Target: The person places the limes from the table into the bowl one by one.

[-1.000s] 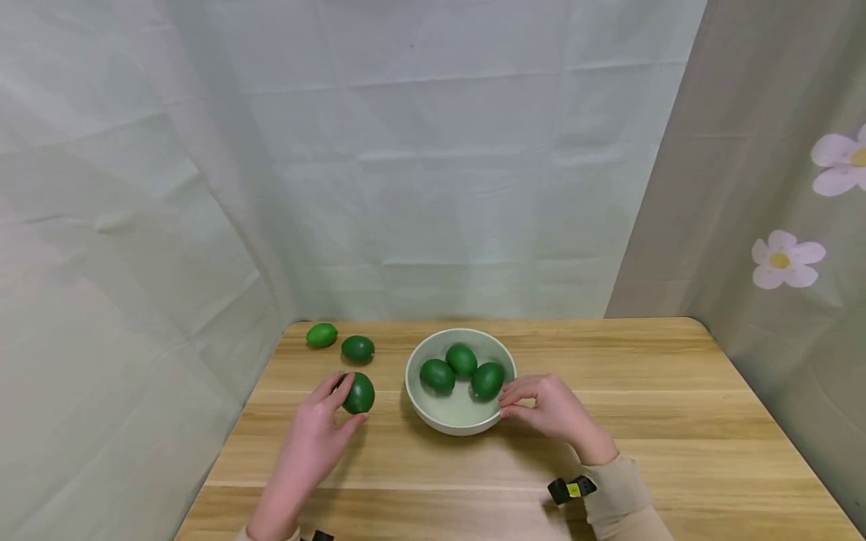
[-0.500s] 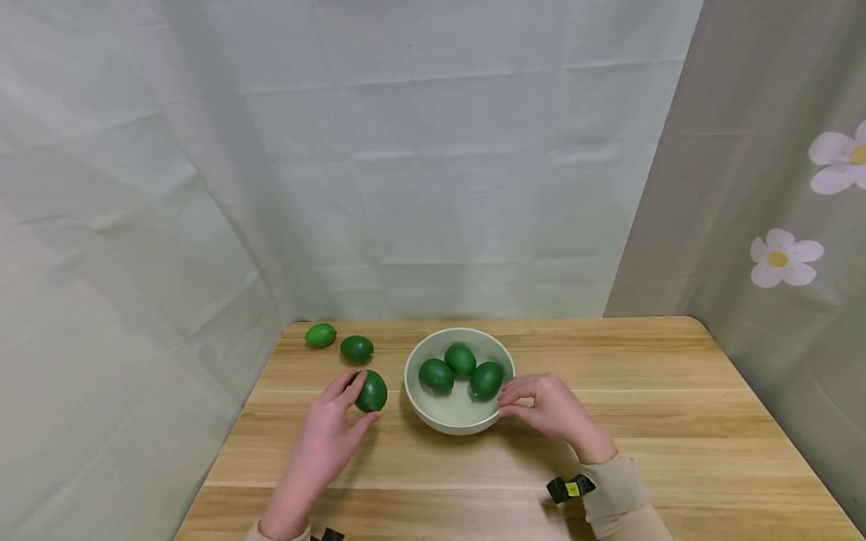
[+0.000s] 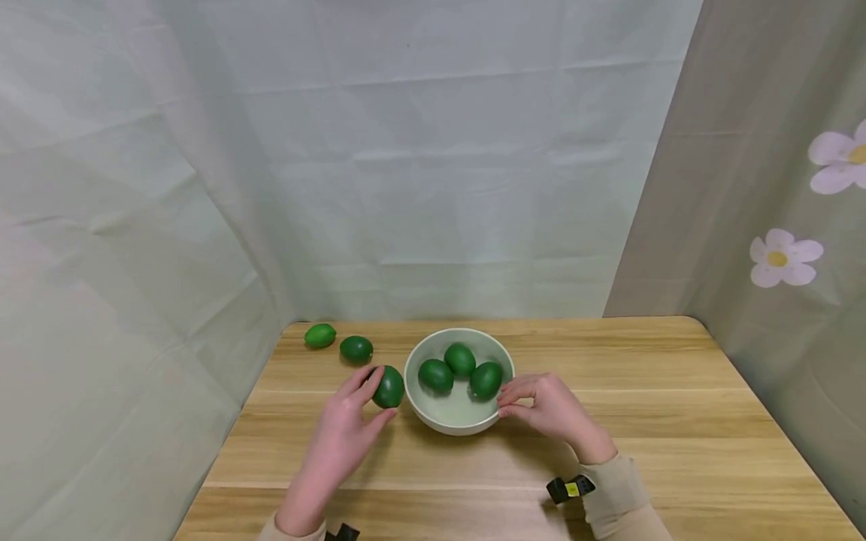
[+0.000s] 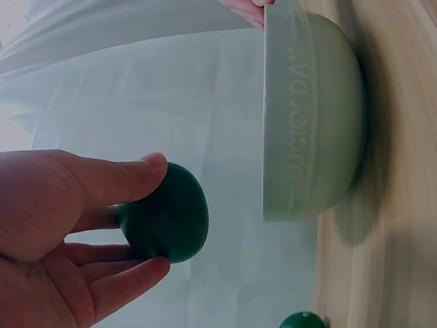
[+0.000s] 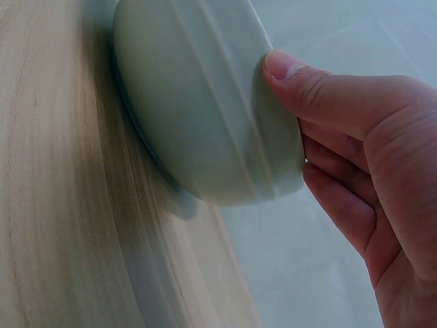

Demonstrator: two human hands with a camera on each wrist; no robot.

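Observation:
My left hand (image 3: pixel 348 421) holds a dark green oval fruit (image 3: pixel 389 388) between thumb and fingers, just left of the pale green bowl (image 3: pixel 453 430). In the left wrist view the held fruit (image 4: pixel 174 215) is off the table, higher than the bowl's rim (image 4: pixel 268 137). My right hand (image 3: pixel 551 406) grips the rim on the right side; in the right wrist view its thumb presses the bowl's outer wall (image 5: pixel 205 109) near the edge. Inside the bowl lie three similar fruits, at the left (image 3: pixel 436 376), back (image 3: pixel 461 360) and right (image 3: pixel 486 381).
At the table's back left lie another dark green fruit (image 3: pixel 356 349) and a smaller, brighter green lime-like fruit (image 3: pixel 320 335). The wooden table (image 3: pixel 676 421) reaches back to a pale cloth (image 3: pixel 433 188), with more cloth on both sides.
My left hand has carried the fruit to the right, up close to the bowl. The right hand stays on the rim, and the bowl keeps its place.

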